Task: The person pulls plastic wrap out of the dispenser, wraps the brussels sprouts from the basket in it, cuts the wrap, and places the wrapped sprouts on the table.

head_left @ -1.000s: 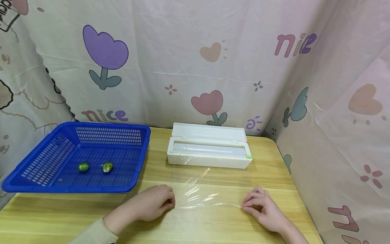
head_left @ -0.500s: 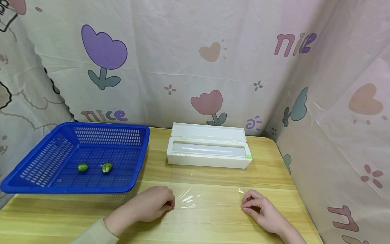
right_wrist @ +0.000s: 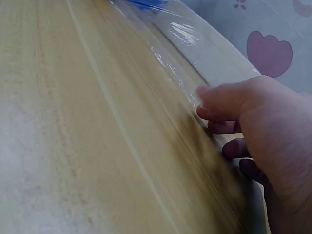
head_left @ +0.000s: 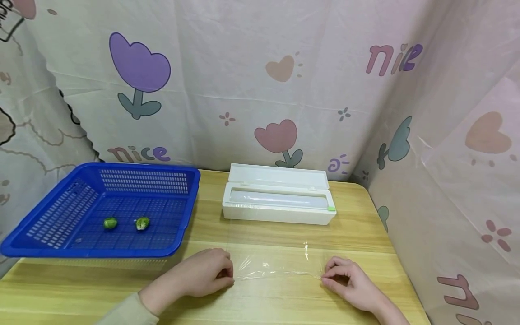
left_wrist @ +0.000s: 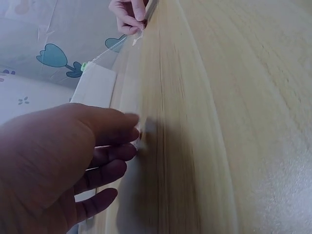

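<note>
A clear sheet of cling film stretches from a white dispenser box toward the person. At its near left corner the left hand pinches the edge between thumb and fingers. The right hand pinches the near right corner, low over the wooden table. In the left wrist view, the thumb and index finger of the left hand come together above the wood. The right wrist view has the film's shiny edge running to the thumb and index finger of the right hand.
Left of the box stands a blue plastic basket holding two small green vegetables, like Brussels sprouts. The box lid is raised at the back, with a film roll inside. A patterned curtain hangs behind the table.
The right hand has come slightly nearer the person and to the left. The left hand has hardly shifted. Glints on the film have changed, and its near edge looks a little slacker.
</note>
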Demonstrator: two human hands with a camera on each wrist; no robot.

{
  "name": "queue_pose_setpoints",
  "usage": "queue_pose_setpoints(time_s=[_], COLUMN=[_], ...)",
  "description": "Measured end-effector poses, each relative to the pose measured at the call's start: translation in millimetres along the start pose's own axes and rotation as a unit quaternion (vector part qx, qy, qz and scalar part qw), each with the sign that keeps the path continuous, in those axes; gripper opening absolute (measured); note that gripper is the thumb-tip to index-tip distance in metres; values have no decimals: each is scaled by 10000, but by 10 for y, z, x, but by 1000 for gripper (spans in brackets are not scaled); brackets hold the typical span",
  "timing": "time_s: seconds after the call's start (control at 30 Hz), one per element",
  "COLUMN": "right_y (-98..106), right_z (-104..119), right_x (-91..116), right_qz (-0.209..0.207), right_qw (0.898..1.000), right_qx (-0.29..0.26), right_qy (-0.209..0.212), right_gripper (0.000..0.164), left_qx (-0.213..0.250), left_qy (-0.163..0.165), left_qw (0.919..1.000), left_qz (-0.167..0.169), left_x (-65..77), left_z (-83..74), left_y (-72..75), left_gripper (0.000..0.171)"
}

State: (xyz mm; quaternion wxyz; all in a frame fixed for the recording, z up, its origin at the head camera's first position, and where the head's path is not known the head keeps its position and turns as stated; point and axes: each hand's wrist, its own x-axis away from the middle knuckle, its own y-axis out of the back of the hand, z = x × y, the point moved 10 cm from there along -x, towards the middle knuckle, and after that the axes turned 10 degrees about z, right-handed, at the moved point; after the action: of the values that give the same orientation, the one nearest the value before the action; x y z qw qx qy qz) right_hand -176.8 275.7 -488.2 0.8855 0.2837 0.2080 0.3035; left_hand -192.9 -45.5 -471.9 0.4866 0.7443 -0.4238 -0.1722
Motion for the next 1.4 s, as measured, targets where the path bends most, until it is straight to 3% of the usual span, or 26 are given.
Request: queue_pose_setpoints(time_s=[0.37,0.73,0.93,1.13,1.4], right_y=[78,32,50,29,25], right_z=[-68,-6,-15,-67,-90], right_x=[-41,-4,6,1,4], right_qz=[-462,-618,-661,-469,-432], right_qw=[9975,9973,9972,9983,9985], right_qx=[274,382,343,296,264], right_qy=[-450,87,103,-163,-224], right_gripper=[16,29,25,18,20], left_qx=[312,154,209,244,205], left_qy=[320,615,539,361,226], left_qw=[9988,9972,9973,9977,9980], left_qz=[-180,-386,-452,-512,-550], left_x=[-51,-62,-65,-56,-35], left_z=[88,129,139,145,159], left_y=[9,33,40,45,40], left_gripper=[24,18,21,20,18])
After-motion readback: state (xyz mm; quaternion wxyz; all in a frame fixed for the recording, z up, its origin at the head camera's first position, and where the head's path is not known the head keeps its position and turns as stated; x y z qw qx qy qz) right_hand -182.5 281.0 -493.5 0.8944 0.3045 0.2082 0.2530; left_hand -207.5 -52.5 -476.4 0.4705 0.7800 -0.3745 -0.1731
